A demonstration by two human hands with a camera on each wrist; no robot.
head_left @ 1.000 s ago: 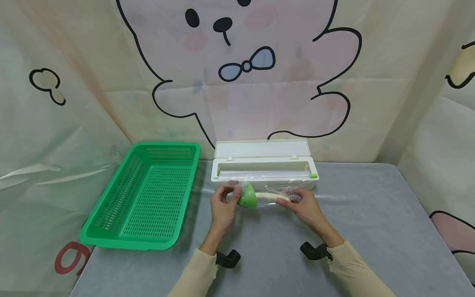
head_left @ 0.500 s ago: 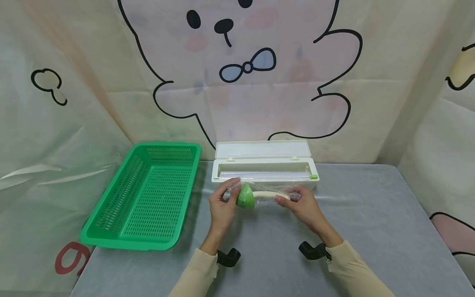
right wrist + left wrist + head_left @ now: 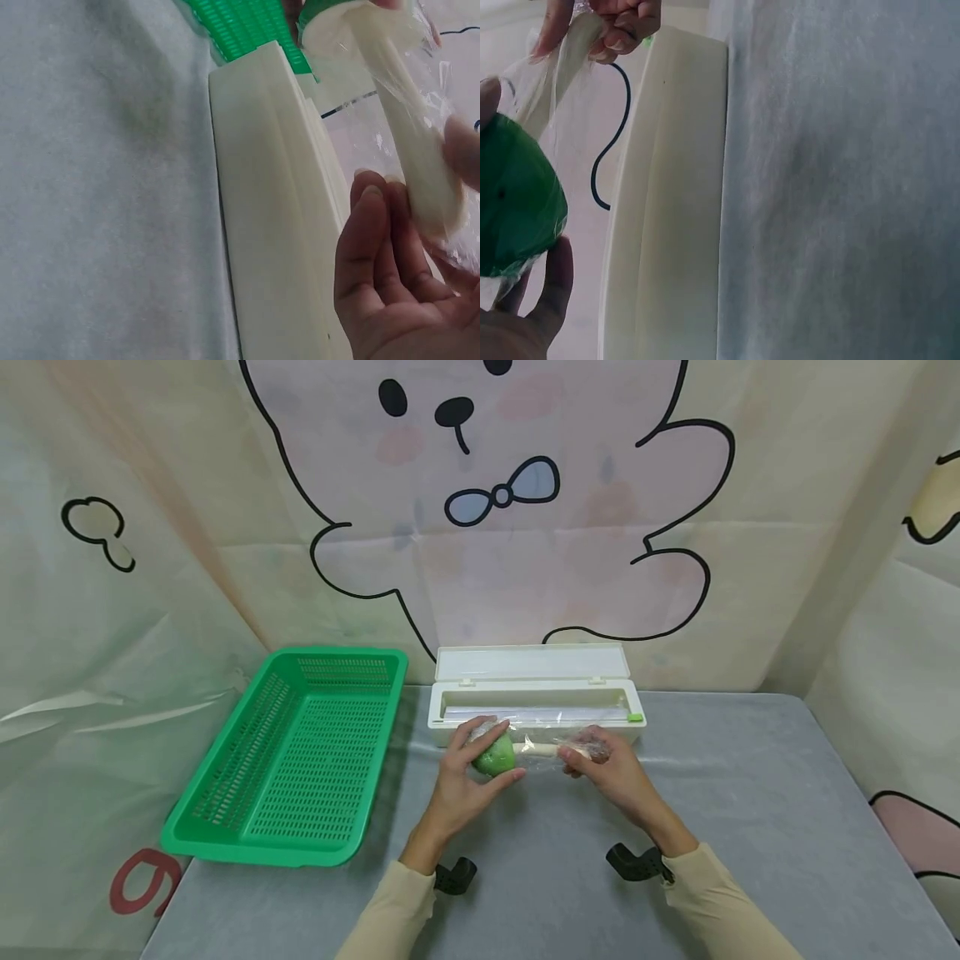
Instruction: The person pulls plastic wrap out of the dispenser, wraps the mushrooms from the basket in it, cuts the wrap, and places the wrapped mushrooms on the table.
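Observation:
A mushroom-shaped object with a green cap (image 3: pixel 495 757) and a pale stem (image 3: pixel 409 142) is wrapped in clear plastic film (image 3: pixel 540 737). My left hand (image 3: pixel 459 785) holds the cap from the left, fingers over its far side and thumb along its near side. At the stem's right end, my right hand (image 3: pixel 617 781) pinches stem and bunched film between thumb and fingers. The mushroom hangs sideways just in front of a white cling film dispenser (image 3: pixel 442 717). In the right wrist view, the curled fingertips (image 3: pixel 371 199) lie beside the stem.
Behind the hands, the dispenser's lid (image 3: pixel 532 662) stands raised; a small green slider (image 3: pixel 635 717) sits at its right front edge. To the left is a green slotted basket (image 3: pixel 176 839). A grey cloth (image 3: pixel 750 793) covers the table, and a printed curtain (image 3: pixel 787 568) hangs behind.
My left hand has shifted from the cap's left end to wrap around it, its thumb now on the near side. The right hand stays at the stem end, its fingers curling in more.

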